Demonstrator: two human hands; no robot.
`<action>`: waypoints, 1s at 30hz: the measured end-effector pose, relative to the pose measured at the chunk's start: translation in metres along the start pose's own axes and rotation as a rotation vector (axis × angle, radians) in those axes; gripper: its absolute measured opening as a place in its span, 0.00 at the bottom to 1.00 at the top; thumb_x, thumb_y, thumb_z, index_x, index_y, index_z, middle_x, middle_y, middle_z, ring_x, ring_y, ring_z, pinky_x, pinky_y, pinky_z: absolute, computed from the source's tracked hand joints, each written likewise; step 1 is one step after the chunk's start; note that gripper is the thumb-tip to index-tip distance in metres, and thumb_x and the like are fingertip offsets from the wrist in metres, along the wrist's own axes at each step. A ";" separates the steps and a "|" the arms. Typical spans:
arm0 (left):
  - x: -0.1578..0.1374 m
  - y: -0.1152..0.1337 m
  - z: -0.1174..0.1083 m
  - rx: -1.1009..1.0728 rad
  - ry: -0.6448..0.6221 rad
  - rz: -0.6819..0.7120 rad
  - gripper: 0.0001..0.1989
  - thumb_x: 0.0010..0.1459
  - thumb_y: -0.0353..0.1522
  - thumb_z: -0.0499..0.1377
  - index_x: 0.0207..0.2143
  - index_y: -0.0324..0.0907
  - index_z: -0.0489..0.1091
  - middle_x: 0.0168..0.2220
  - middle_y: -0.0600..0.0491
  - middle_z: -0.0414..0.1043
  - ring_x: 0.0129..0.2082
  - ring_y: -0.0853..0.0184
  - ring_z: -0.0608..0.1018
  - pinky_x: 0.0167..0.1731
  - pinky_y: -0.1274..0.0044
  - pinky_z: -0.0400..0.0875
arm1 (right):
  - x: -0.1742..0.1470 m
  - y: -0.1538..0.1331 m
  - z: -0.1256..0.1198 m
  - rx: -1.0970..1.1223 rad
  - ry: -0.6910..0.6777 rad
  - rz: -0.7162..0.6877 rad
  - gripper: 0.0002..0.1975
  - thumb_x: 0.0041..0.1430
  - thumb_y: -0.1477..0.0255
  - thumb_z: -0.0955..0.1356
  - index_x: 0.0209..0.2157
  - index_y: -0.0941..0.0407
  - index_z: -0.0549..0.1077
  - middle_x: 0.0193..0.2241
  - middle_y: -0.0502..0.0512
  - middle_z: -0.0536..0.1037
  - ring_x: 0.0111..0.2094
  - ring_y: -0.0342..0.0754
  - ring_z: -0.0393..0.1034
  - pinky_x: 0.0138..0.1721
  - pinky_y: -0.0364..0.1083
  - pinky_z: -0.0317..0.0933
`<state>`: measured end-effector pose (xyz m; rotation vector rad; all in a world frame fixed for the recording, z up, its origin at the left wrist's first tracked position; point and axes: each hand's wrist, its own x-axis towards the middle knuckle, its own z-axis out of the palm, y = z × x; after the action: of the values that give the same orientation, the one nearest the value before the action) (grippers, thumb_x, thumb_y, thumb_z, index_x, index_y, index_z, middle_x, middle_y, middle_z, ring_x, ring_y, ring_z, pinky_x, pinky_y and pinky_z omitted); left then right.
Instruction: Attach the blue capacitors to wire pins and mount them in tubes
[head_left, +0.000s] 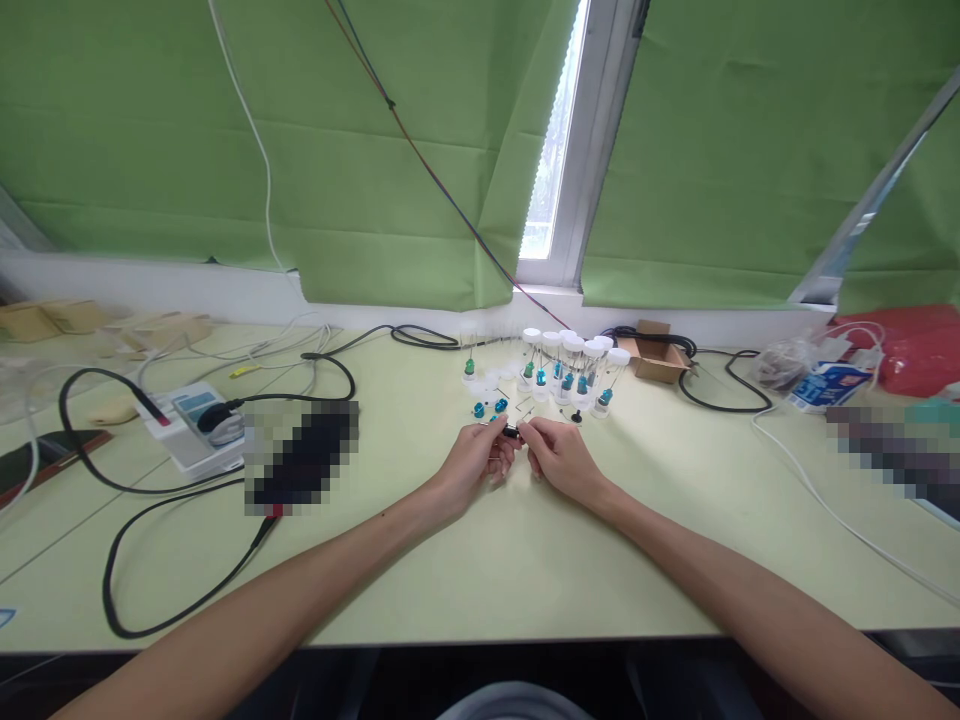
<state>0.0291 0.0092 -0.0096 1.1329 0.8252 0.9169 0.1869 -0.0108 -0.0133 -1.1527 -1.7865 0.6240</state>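
Observation:
My left hand (480, 455) is closed in a pinch around a small black part (511, 432) above the table. My right hand (561, 455) is also pinched, its fingertips at the right end of that part; whatever they hold is too small to make out. Just beyond my hands lie small blue parts (501, 405), a thin bent metal piece (525, 408) and a black piece (577, 416) with a round base. Behind these stand several clear tubes (606, 390) with white caps and blue or green pieces inside. One tube (469, 368) with a green piece stands apart, left.
An open cardboard box (660, 362) stands at the back right, near black cables (724, 408). To the left are a white power strip (199, 440) and a looped black cable (112, 590). A red bag (919, 350) and a blue-and-white packet (829, 385) lie far right.

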 end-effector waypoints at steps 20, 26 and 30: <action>0.000 0.000 0.000 -0.022 -0.003 0.015 0.22 0.56 0.46 0.58 0.22 0.36 0.68 0.20 0.53 0.65 0.15 0.74 0.65 0.16 0.78 0.57 | -0.001 -0.002 0.000 0.051 -0.023 -0.001 0.14 0.64 0.60 0.61 0.30 0.54 0.66 0.13 0.43 0.66 0.15 0.41 0.60 0.23 0.42 0.57; 0.000 0.000 0.001 -0.003 0.006 0.001 0.21 0.55 0.45 0.59 0.24 0.35 0.71 0.19 0.53 0.65 0.15 0.74 0.64 0.16 0.78 0.57 | 0.000 0.001 0.000 -0.018 0.007 -0.010 0.22 0.67 0.59 0.58 0.20 0.54 0.62 0.12 0.46 0.65 0.16 0.42 0.61 0.27 0.43 0.59; 0.000 0.000 0.000 -0.023 0.027 0.000 0.21 0.56 0.45 0.58 0.24 0.35 0.70 0.19 0.53 0.65 0.15 0.74 0.65 0.16 0.78 0.58 | -0.001 -0.001 0.000 0.034 -0.005 0.013 0.17 0.66 0.59 0.59 0.28 0.55 0.67 0.12 0.44 0.66 0.15 0.42 0.61 0.25 0.42 0.59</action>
<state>0.0295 0.0092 -0.0098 1.1023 0.8343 0.9408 0.1869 -0.0124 -0.0129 -1.1412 -1.7677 0.6625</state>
